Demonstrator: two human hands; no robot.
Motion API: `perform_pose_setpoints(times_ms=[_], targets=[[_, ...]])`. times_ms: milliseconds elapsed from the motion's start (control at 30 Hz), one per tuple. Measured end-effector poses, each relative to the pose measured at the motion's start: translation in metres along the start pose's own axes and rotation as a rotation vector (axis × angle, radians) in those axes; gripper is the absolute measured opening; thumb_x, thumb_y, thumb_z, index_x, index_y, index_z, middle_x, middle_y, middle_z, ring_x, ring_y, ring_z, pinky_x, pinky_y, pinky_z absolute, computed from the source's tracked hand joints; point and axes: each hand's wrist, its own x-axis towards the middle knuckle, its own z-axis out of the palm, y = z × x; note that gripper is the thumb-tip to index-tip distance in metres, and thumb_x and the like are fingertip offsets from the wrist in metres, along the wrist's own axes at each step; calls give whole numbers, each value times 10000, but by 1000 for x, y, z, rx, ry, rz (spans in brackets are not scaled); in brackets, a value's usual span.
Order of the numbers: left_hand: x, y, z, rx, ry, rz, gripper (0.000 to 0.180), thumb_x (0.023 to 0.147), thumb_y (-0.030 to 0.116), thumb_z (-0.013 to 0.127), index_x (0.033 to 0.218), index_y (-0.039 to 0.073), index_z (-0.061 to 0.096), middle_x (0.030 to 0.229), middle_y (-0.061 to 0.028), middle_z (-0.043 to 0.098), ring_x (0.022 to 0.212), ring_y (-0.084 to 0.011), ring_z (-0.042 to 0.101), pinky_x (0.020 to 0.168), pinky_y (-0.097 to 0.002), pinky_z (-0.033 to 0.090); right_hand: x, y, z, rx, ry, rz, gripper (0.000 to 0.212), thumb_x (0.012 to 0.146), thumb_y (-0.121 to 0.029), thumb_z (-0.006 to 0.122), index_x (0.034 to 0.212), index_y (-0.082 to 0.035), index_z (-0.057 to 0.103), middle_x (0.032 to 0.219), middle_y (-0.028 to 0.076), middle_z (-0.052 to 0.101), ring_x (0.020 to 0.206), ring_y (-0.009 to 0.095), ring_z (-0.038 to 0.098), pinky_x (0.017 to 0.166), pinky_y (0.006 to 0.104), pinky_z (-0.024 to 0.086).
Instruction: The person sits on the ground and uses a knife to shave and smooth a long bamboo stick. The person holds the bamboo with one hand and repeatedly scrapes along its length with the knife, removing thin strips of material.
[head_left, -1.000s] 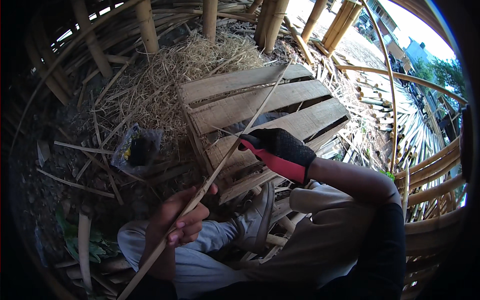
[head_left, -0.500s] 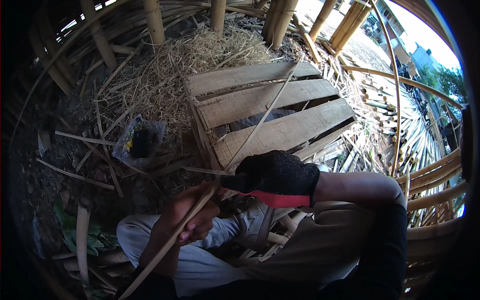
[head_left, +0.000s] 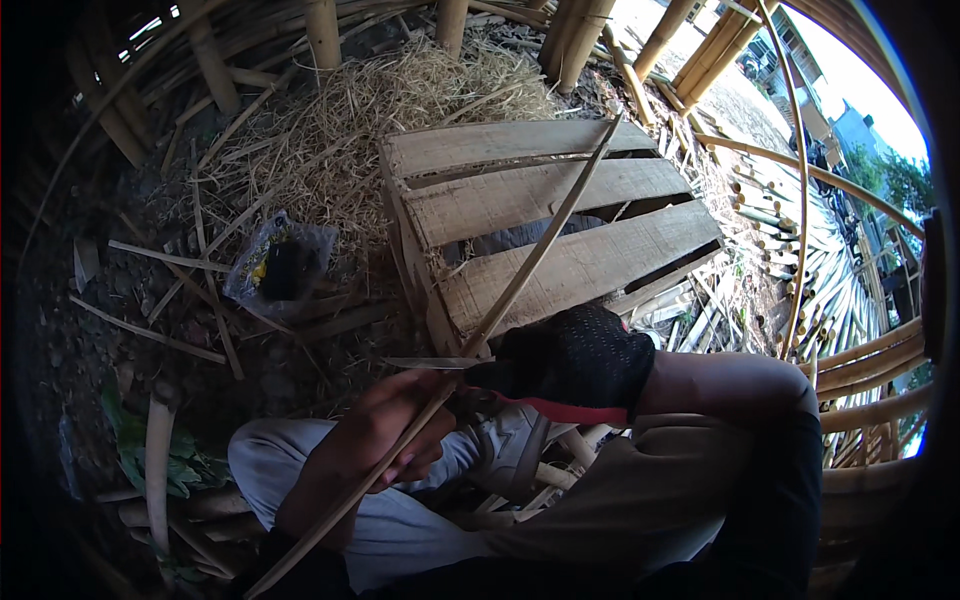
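Fingers of my L hand (head_left: 378,425) grip the bamboo strip (head_left: 545,240), which slants up over the slatted crate (head_left: 590,265). Gloved R hand (head_left: 575,365) is closed round the knife (head_left: 425,364), blade across the strip — prob. a shaving step. Next calls for a controlled stroke — edge clear of L fingers.

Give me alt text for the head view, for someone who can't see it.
A person's left hand grips a long thin strip while the right hand, in a dark glove, holds a thin blade across it. Ahead is a slatted wooden crate, with straw beyond and a plastic bag to the left.
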Motion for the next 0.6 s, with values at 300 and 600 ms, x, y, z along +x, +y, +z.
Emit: perform_pose_setpoints(times_ms=[300,600], targets=[[1,6,17,144,77,-24,380,1067,350,272,1192,32,437,459,-15,395,283,-73,332,276,-215,252,7,64,-4,-427,282,-217,287,944,-284,543,1196,-188,641,839,108,672,706,294,672,589,423,524],[-8,6,21,251,83,2,364,1063,364,297,1186,54,445,471,2,373,298,-71,308,313,-216,257,10,59,-11,-436,207,-169,331,959,-285,508,1260,-201,618,883,141,683,728,318,666,615,437,532]])
